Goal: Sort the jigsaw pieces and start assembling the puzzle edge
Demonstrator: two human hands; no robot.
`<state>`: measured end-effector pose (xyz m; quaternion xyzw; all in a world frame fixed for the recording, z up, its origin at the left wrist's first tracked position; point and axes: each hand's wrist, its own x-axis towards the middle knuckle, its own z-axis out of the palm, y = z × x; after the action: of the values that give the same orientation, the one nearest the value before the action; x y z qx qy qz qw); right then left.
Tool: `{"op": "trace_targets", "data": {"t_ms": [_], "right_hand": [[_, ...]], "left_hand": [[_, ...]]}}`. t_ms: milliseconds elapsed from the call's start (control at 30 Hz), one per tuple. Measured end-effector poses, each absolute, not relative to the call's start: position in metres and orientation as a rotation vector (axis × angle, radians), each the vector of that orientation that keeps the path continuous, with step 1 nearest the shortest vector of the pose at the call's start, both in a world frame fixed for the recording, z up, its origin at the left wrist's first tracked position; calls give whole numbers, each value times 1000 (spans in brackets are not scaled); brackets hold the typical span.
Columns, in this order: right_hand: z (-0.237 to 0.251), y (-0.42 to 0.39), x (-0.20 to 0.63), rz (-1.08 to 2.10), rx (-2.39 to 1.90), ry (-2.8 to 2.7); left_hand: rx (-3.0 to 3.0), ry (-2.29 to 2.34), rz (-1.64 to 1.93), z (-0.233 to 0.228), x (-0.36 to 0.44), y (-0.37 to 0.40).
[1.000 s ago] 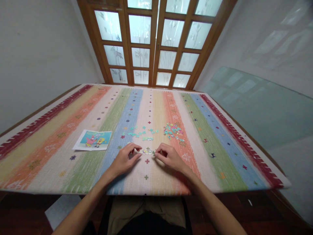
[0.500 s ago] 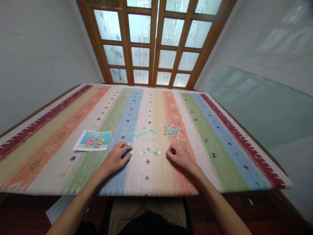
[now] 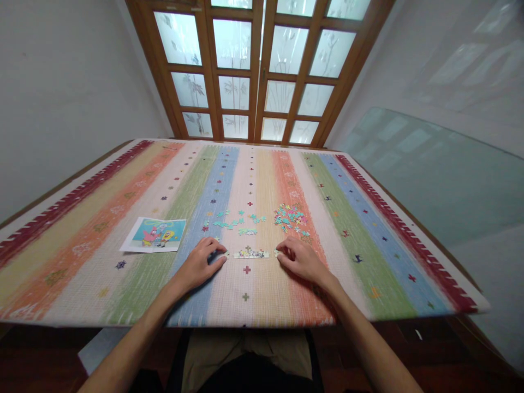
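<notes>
While both hands rest low on the striped cloth, the left hand (image 3: 200, 263) lies flat with fingers loosely curled, fingertips at a small loose piece (image 3: 226, 253); whether it grips anything I cannot tell. Right hand (image 3: 300, 258) sits curled, fingertips pinching a piece (image 3: 277, 252). Between them, just clear of both, lies the joined strip of puzzle pieces (image 3: 251, 254). Beyond it, scattered teal pieces (image 3: 233, 221) and a denser pile (image 3: 291, 216). Reference picture (image 3: 154, 234) sits well left. Wide open counter (image 3: 368, 229) all round; near edge runs just below the wrists.
</notes>
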<state>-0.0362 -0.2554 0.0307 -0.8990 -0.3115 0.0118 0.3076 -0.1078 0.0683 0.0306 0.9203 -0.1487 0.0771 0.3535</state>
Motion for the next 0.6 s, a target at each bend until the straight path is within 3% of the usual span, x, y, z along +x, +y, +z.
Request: {"op": "trace_targets", "data": {"t_ms": [600], "right_hand": [[34, -254, -38, 22, -2366, -862]], "left_hand": [[2423, -412, 193, 31, -107, 56]]}}
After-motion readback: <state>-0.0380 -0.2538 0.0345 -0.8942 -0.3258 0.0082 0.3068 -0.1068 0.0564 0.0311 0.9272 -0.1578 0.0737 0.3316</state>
